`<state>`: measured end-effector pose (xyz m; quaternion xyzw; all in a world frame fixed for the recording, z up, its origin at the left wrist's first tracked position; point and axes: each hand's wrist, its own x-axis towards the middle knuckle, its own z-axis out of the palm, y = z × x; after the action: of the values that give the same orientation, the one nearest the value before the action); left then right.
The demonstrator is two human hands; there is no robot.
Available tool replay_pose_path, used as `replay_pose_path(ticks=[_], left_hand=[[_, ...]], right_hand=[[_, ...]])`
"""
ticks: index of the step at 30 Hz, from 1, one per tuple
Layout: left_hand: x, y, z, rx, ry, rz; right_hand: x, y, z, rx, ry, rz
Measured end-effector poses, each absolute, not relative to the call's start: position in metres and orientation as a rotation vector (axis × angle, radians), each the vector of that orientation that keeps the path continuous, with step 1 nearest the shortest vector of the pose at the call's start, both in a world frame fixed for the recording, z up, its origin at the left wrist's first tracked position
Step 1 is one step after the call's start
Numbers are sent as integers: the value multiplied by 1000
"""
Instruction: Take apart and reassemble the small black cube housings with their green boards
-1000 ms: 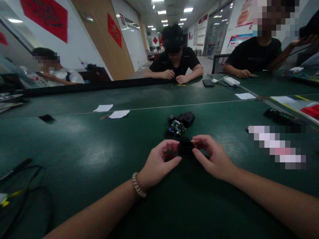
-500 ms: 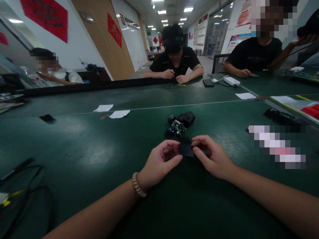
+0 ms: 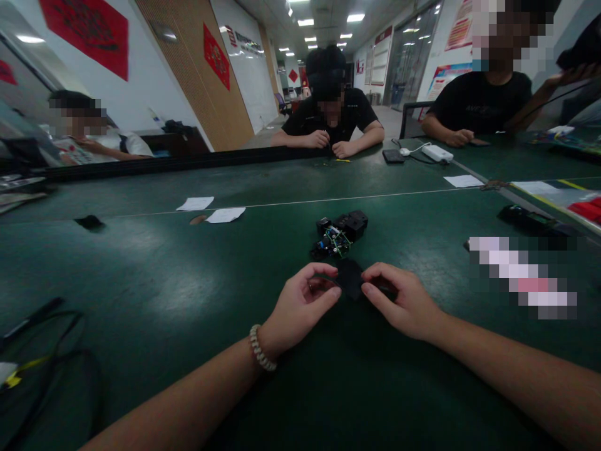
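Note:
Between my two hands is a flat, dark piece [image 3: 350, 279], thin and black; its exact kind does not show. My left hand [image 3: 305, 300], with a beaded bracelet [image 3: 261, 348] at the wrist, pinches its left edge between thumb and fingers. On the opposite edge, my right hand [image 3: 399, 297] grips it the same way. Just beyond the piece lies a black device with exposed green circuit boards [image 3: 334, 240] and a boxy black part [image 3: 355, 223] at its far right side.
Black cables [image 3: 51, 351] lie at the left on the green table [image 3: 178, 363]. White papers [image 3: 226, 215] rest farther back. A long black part [image 3: 528, 219] and a blurred-out object [image 3: 521, 275] are at the right. Across the table, a person [image 3: 328, 119] leans over small things.
The dark piece has turned slightly between my fingers, its face now at a different angle. Both hands stay in nearly the same place.

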<state>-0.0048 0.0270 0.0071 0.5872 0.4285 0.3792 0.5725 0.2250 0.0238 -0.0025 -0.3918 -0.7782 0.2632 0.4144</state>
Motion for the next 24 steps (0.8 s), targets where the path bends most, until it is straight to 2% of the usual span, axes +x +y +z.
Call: replay_pose_path(ticks=[12,24], left_hand=[[-4,29,4,1350,919,933],[-6,29,2,1356,884,898]], right_hand=[[225,23,-8,-934,-1908,783],[227,24,-7,-932,-1969,744]])
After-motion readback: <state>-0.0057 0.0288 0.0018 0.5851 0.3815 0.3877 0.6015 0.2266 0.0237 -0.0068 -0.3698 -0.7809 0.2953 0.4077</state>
